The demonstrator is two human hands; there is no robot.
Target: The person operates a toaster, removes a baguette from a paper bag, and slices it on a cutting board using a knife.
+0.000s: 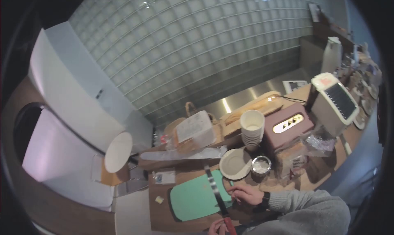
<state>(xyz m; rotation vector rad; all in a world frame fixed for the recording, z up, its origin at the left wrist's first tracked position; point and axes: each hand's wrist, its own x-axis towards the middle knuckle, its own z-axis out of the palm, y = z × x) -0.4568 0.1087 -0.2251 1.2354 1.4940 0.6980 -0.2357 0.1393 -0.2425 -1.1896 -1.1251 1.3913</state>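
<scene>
1. While the left hand [217,226] looks wrapped round the red handle of the knife [214,189], frame bottom crops it; no gap visible in that grip.
2. Right hand [246,194]: fingers partly curled by the green board [188,200]'s right edge, near the blade. Can't tell if they're pinching anything.
3. Knife lies across the board's right part, tip past its far edge; blade contact unclear. Board's near the worktop [164,222]'s left end.
4. Risk: blade swinging right could nick those fingers; cause would be a loose handle grip or sliding board. Tip could also catch the plate [234,164] at the board's far right corner.
</scene>
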